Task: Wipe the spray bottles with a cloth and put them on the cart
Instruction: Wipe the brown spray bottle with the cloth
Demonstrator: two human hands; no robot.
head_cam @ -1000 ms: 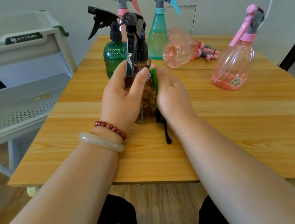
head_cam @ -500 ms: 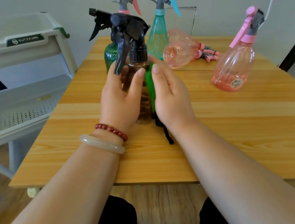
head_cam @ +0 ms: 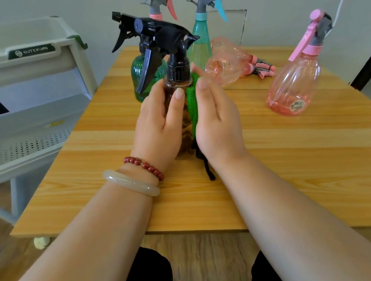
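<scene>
My left hand (head_cam: pixel 159 127) grips a brown spray bottle (head_cam: pixel 179 89) with a black trigger head, held just above the wooden table (head_cam: pixel 299 161). My right hand (head_cam: pixel 218 122) presses a green cloth (head_cam: pixel 191 102) against the bottle's right side, its fingers fairly straight. A black strip of the cloth hangs down to the tabletop. Behind stand a dark green bottle (head_cam: pixel 141 71), a teal bottle (head_cam: pixel 201 45) and a pink-triggered bottle (head_cam: pixel 160 1). A pink bottle (head_cam: pixel 229 65) lies on its side; another pink bottle (head_cam: pixel 294 87) stands at the right.
A white tiered cart (head_cam: pixel 22 74) stands left of the table, its perforated middle shelf bare. A white cable runs along the wall at the upper right. My knees sit under the table's near edge.
The brown bottle has risen and turned, so its trigger now points left. My right hand has slid up along the bottle with the cloth and its fingers have straightened.
</scene>
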